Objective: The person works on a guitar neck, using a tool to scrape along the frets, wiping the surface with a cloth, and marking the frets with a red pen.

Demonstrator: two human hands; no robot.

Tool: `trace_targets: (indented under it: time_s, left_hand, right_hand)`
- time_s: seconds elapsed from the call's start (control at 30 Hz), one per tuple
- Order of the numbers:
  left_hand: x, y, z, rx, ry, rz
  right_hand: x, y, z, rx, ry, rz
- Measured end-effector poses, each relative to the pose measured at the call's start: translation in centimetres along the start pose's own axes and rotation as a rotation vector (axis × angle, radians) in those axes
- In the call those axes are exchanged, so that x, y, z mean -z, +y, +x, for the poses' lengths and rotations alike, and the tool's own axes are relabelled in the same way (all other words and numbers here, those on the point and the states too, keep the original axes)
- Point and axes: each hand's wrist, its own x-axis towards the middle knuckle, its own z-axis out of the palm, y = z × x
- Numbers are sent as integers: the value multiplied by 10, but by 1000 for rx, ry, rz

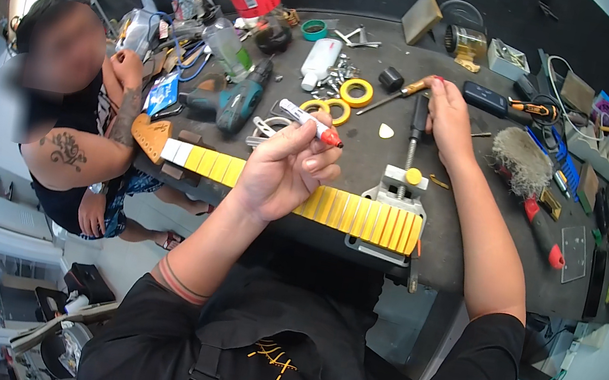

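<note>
Neck partly hidden behind left hand, co-worker's face blurred

Power drill behind the guitar neck

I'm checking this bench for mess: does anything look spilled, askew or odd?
Yes: small metal parts lie loose beside the white bottle and yellow tape rolls, outside any container, so they may have spilled. Nothing looks clearly damaged on the yellow-striped guitar neck, partly hidden by the left hand.
</note>
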Motion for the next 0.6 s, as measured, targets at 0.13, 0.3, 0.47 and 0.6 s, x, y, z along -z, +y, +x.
trace_targets:
  time_s: [0.13,0.3,0.47,0.6]
  left_hand:
    - [-1,3,-5,-20,3,-98]
    - [2,6,-8,-13,-35,-132]
    - [-1,6,-11,-39,-80,-65]
    - [8,5,-12,-29,-229,-76]
  right_hand:
    - [1,-4,-2,14,-2,-34]
    - [0,-4,0,15,-5,-45]
    - [0,-4,0,5,-9,-32]
    - [-1,-5,-1,6,-6,-62]
